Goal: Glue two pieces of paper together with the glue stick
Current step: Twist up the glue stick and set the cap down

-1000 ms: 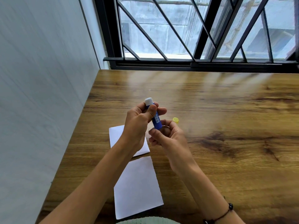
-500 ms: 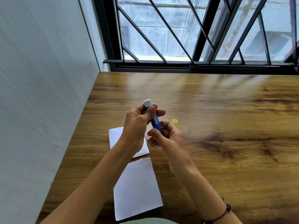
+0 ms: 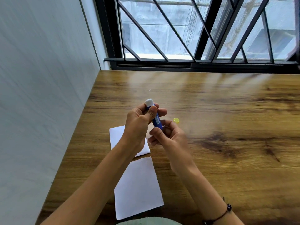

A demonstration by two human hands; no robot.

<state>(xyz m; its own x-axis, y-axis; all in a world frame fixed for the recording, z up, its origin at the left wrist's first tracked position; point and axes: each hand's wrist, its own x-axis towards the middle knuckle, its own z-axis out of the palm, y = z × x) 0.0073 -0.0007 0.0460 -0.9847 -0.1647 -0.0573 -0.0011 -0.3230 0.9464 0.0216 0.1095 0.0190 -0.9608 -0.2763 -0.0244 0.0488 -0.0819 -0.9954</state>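
A blue glue stick (image 3: 156,119) with its white glue end exposed at the top is held tilted above the table. My left hand (image 3: 139,125) grips its upper part. My right hand (image 3: 167,135) pinches its bottom end with the fingertips. The yellow cap (image 3: 176,120) lies on the wooden table just right of my hands. Two white paper pieces lie below: a smaller one (image 3: 116,135) partly under my left hand and a larger one (image 3: 138,189) nearer me.
The wooden table (image 3: 227,127) meets a grey wall (image 3: 40,95) on the left and a barred window (image 3: 194,30) at the back. A dark bracelet (image 3: 227,210) is on my right wrist.
Both hands and the glue stick stay almost in place; my right fingers shift slightly at the stick's base. The view has tilted a little.
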